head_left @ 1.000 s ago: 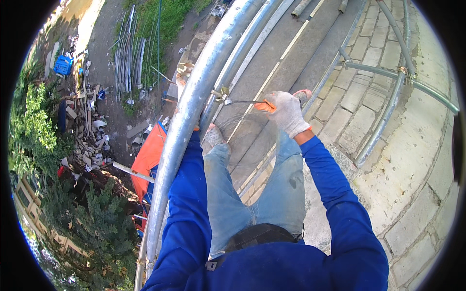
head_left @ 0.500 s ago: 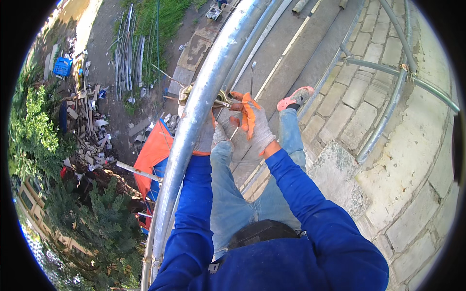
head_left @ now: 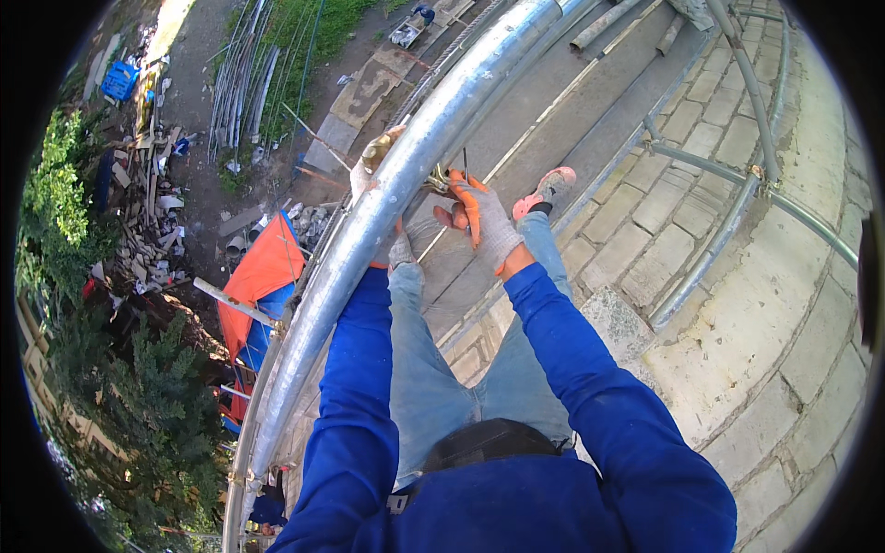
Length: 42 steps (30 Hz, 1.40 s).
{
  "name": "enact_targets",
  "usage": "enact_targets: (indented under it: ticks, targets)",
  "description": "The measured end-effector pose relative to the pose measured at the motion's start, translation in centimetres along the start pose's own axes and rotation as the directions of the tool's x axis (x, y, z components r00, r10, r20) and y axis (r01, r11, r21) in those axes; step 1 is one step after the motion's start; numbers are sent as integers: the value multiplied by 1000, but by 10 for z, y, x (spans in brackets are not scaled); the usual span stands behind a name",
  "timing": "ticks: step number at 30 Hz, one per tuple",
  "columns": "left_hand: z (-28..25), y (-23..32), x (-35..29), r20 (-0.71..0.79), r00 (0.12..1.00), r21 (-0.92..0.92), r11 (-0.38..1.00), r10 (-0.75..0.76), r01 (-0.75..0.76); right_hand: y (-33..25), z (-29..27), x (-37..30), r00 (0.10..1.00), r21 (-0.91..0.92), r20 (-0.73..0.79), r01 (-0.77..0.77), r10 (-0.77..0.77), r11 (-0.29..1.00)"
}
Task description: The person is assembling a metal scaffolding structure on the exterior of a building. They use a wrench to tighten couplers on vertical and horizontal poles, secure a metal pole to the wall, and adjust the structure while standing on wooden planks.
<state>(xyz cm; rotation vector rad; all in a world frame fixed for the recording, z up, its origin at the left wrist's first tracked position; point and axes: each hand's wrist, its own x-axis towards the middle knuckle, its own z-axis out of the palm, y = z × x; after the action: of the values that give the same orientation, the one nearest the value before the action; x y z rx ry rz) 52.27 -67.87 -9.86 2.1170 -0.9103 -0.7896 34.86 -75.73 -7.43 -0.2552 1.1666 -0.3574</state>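
A brass-coloured scaffold clamp (head_left: 437, 178) sits around a thick silver scaffold pipe (head_left: 403, 166), showing on both sides of it. My left hand (head_left: 388, 243), in a grey glove with orange, reaches beneath the pipe. Its fingers are mostly hidden, but part of the glove shows on the outer side, against the clamp. On the inner side, my right hand (head_left: 490, 221), in a similar glove, is closed with fingers bent beside the clamp. Between its fingertips a thin dark wrench (head_left: 465, 162) stands up, foreshortened to a short piece.
Grey planks (head_left: 562, 120) lie underfoot along a stone block wall (head_left: 636, 212), with smaller scaffold pipes (head_left: 701, 164) to the right. Far below on the left are an orange and blue tarp (head_left: 263, 267), a rubble pile (head_left: 152, 221), long poles (head_left: 241, 101) and trees (head_left: 152, 405).
The view has shifted slightly, and the pipe appears further right against the ground. The wrench, longer and more upright before with its rounded end showing, now looks shorter. Both hands stay at the clamp.
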Motion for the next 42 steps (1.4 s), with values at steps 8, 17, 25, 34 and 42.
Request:
enact_targets:
  ticks: [8, 17, 25, 34, 42]
  targets:
    - [-1, -3, 19, -52, 998, 51, 998, 29, -27, 22, -9, 0, 981, 422, -10, -169, 192, 891]
    - [-8, -16, -15, 3, 976, 488, 852, 217, -191, -4, 12, -24, 982, 472, 37, -182, 187, 863]
    - [-6, -13, -31, 51, 927, 813, 523, 372, -255, -12, 23, -25, 966, 492, -36, -204, 255, 846]
    - [9, 69, -5, -239, 967, 384, 923, 88, 10, -5, -36, 14, 943, 277, 274, -265, 189, 924]
    - [2, 101, 7, -320, 903, -93, 958, -286, 271, -34, -60, 21, 875, -864, 470, 483, -121, 139]
